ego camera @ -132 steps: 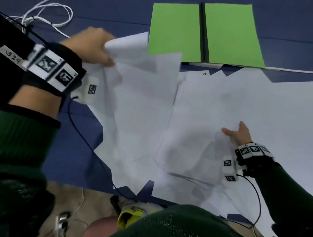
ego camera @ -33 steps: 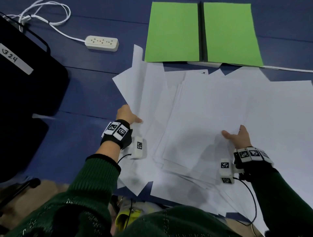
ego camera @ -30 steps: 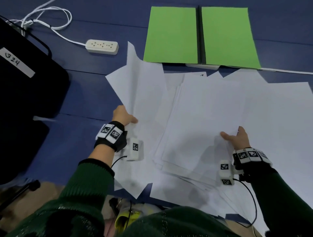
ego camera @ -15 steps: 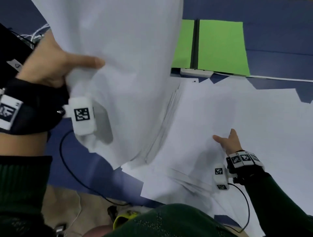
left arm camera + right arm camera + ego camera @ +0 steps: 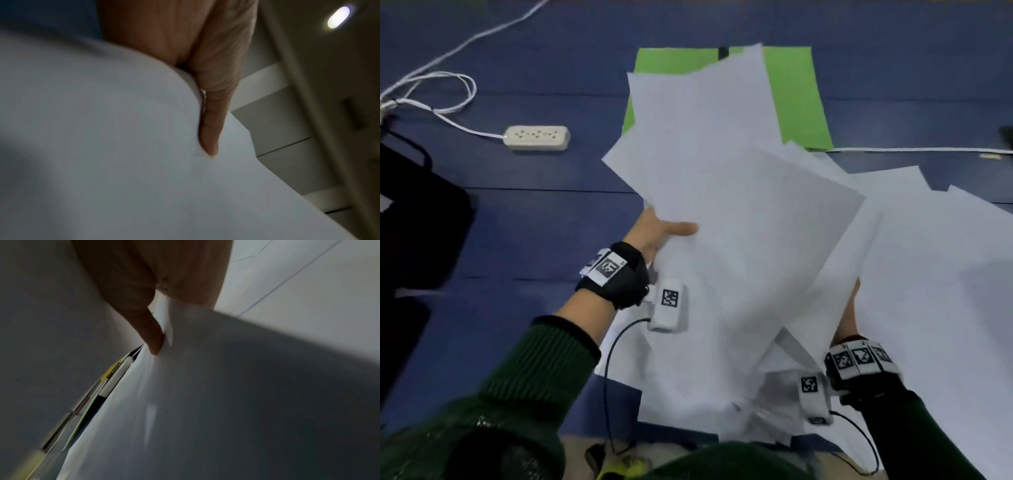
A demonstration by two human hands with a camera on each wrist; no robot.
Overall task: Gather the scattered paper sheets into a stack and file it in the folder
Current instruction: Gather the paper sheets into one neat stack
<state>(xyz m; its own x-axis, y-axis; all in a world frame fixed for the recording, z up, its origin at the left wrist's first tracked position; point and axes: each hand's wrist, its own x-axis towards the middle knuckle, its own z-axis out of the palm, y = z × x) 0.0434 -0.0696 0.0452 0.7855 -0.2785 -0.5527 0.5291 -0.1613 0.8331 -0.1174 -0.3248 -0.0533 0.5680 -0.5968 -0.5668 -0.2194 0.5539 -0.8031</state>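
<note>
Your left hand [image 5: 654, 233] is pinching a fanned sheaf of white paper sheets [image 5: 722, 212] above the blue counter [image 5: 534, 219], thumb on top. Your right hand [image 5: 847, 318] is pinching the pile's edge. Keep lowering flat; square edges before reaching the open green folder [image 5: 796, 99].

Looks like an office or data-recording room, w/ work done on a dark blue floor [image 5: 524, 212]. Loose white paper sheets [image 5: 739, 219] lie spread around both hands, and a green folder [image 5: 796, 99] lies open beyond them. Far left of the left hand [image 5: 654, 233] is a white power strip [image 5: 537, 137] w/ a looped white cable [image 5: 438, 92], and a black bag [image 5: 417, 226] at the edge. The left wrist view shows a plain ceiling w/ a lamp [image 5: 338, 17].
</note>
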